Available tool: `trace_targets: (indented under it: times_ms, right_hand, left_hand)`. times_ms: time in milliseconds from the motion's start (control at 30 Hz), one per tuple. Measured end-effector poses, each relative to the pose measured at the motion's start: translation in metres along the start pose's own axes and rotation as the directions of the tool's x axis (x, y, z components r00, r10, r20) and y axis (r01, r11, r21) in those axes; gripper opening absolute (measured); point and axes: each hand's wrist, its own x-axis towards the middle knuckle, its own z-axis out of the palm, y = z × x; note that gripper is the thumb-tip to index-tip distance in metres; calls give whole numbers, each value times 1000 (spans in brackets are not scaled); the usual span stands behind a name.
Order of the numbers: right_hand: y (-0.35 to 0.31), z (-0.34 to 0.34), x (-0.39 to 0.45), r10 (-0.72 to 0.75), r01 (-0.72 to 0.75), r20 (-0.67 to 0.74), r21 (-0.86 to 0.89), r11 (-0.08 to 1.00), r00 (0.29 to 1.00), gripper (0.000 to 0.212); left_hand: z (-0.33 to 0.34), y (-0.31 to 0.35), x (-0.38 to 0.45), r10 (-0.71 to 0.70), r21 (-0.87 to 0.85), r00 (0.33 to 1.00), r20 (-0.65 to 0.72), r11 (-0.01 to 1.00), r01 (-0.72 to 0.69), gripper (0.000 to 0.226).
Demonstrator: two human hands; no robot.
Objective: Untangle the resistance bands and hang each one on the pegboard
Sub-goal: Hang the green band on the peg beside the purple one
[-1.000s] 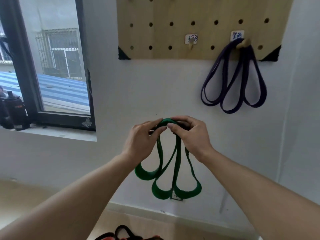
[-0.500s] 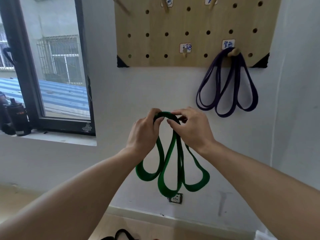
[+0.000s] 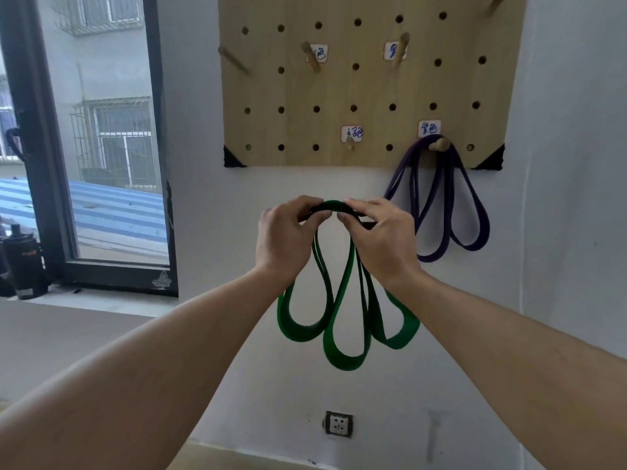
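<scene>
Head view, close, facing pegboard (image 3: 339,86) wall

White wall (image 3: 203,198) w/ socket (image 3: 338,424), window (image 3: 101,130) left, daylight.

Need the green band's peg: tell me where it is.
Head view: the bare peg sits in the pegboard's bottom row, left of the hung purple band.

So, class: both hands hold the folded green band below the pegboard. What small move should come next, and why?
Probably lift the green band, gripped at its top by the left hand and right hand, up toward the bare peg just above. Its loops hang free and gathered, and the purple band already occupies the neighbouring peg.
</scene>
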Motion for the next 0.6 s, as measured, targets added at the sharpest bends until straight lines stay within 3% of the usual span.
trace_targets:
  times_ms: [333, 600]
  right_hand:
    - [19, -5, 74, -123, 116, -65, -105, 988, 990, 29]
    - [28, -1, 128, -87, 74, -115, -118, 990, 990, 28]
  left_hand:
    - [26, 12, 71, 135, 14, 988, -69, 991, -135, 20]
    - [54, 15, 125, 201, 60, 970, -135, 979, -194, 18]
